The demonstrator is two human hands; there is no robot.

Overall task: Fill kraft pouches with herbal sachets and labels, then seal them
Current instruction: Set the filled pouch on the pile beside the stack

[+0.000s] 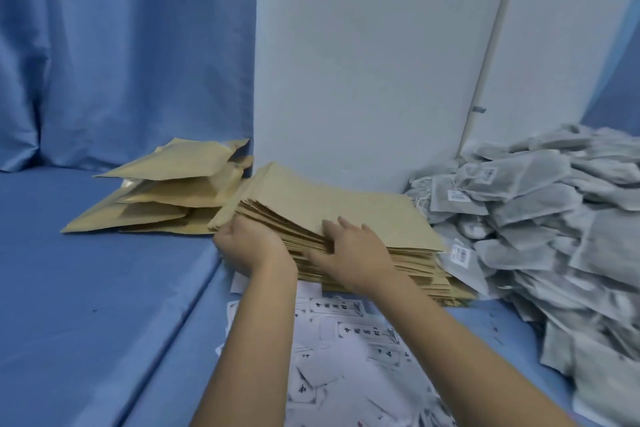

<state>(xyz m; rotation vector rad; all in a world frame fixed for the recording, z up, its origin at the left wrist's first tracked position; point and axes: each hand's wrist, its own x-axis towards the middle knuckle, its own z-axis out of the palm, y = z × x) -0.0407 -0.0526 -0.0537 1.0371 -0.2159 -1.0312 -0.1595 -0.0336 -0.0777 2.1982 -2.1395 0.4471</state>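
Centre frame: left grip curls on the pouch stack edge, prob. steadying it; right grip pinches the top layers to peel one off. Sachets right, labels below, w/in reach.

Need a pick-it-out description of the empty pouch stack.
Find the white panel behind the blue table. At its foot lies the empty pouch stack, left hand and right hand gripping its near edge. Unlike the puffy pouches leftward, it is flat and layered.
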